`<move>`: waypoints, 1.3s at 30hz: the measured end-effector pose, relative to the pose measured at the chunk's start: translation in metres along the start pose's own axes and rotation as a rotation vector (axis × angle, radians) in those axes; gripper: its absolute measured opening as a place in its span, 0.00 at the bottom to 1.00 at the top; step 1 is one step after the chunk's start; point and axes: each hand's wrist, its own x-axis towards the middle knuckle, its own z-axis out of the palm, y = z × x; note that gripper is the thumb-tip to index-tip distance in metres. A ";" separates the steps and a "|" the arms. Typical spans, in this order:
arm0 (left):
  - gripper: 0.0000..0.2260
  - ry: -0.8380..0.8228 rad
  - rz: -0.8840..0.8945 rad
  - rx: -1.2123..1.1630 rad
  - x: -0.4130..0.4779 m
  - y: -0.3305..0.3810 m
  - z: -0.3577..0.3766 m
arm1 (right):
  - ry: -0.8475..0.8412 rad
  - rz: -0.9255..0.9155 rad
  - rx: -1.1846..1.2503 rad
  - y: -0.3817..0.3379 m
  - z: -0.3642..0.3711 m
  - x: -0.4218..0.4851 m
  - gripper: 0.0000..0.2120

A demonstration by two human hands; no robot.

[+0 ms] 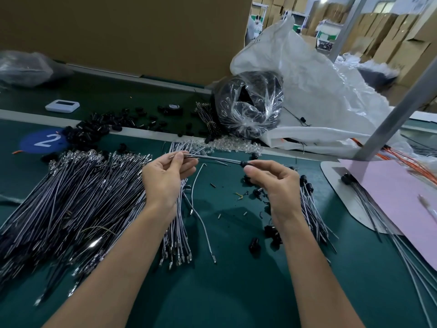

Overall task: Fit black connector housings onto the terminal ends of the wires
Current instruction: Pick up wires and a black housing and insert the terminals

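My left hand [165, 178] pinches one grey wire [212, 158] near its left end and also grips a bundle of wires [177, 233] that hangs down toward me. My right hand [276, 183] holds a black connector housing [243, 163] at the wire's right end, thumb and finger closed on it. The wire runs level between both hands above the green mat [224, 292]. A big heap of bare-terminal wires [71, 204] lies to the left. Wires with housings fitted [312, 209] lie under and right of my right hand. Loose black housings [94, 131] are piled at the back left.
A clear bag of black parts [250, 107] and a large white sack [319, 91] stand behind. A grey stand post [387, 129] rises at the right over a pink sheet [402, 197]. A white device [62, 106] and a blue "2" marker [45, 143] sit far left. Loose housings [255, 242] lie near my right wrist.
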 end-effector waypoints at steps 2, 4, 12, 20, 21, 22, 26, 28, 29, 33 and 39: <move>0.06 -0.042 -0.030 -0.016 -0.003 -0.001 0.003 | 0.049 0.033 0.199 -0.002 0.000 0.001 0.04; 0.06 -0.113 -0.043 -0.011 -0.006 -0.002 0.006 | 0.083 0.053 0.388 -0.003 0.001 0.001 0.04; 0.18 -0.559 -0.058 0.095 -0.017 -0.002 0.008 | 0.142 0.018 0.588 -0.004 0.000 0.005 0.07; 0.22 -0.563 -0.049 0.074 -0.016 -0.010 0.011 | -0.159 0.068 0.229 0.006 0.031 -0.011 0.16; 0.22 -0.569 -0.060 0.074 -0.016 -0.010 0.012 | -0.196 0.062 0.231 0.008 0.035 -0.014 0.14; 0.21 -0.570 -0.072 0.069 -0.016 -0.011 0.012 | -0.222 0.054 0.241 0.009 0.037 -0.015 0.13; 0.12 -0.530 -0.091 0.018 -0.011 -0.011 0.011 | -0.254 0.041 0.192 0.011 0.038 -0.016 0.14; 0.09 -0.487 -0.083 -0.014 -0.012 -0.009 0.011 | -0.267 0.062 0.135 0.010 0.036 -0.015 0.13; 0.08 -0.465 -0.085 -0.037 -0.012 -0.008 0.011 | -0.276 0.083 0.093 0.010 0.035 -0.015 0.12; 0.09 -0.382 -0.073 -0.092 -0.011 -0.006 0.009 | -0.364 0.105 -0.025 0.012 0.035 -0.015 0.01; 0.09 -0.390 0.027 -0.008 -0.012 -0.010 0.012 | -0.294 0.045 -0.020 0.016 0.036 -0.015 0.04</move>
